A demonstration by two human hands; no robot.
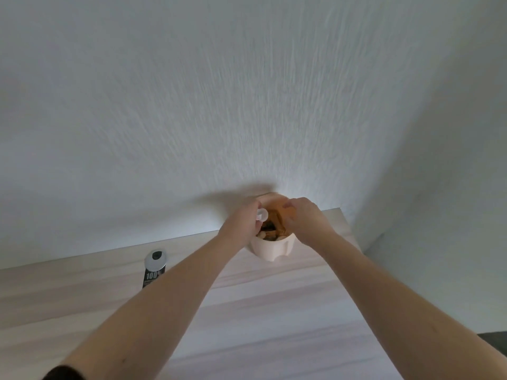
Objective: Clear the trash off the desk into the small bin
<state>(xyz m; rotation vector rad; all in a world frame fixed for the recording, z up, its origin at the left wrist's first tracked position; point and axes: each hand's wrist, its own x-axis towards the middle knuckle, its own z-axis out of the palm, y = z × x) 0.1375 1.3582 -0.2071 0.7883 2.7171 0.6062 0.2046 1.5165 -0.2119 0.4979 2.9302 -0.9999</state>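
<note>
At the far left of the pale wood counter (274, 311), near its back edge and the white wall (247, 91), stands a black tube (154, 268) with a white cap and "100" printed on its side. It is well apart from everything else.

Moving right, the left forearm runs up from the lower left corner, a dark sleeve (63, 373) showing at its base. The left hand (242, 222) is at the left rim of the bin (271, 249), fingers curled closed around a small clear plastic piece (262, 214), which sits just over the bin's opening.

The bin is a small cream cup-shaped container standing on the counter close to the wall, near the counter's back right corner. Inside it lies trash (273, 227): brown and dark scraps, too blurred to name singly.

The right hand (303, 219) reaches over the bin's right rim, fingers bent down toward the opening. Whether it holds anything I cannot tell; the fingertips hide it. The right forearm stretches down to the lower right corner.
</note>
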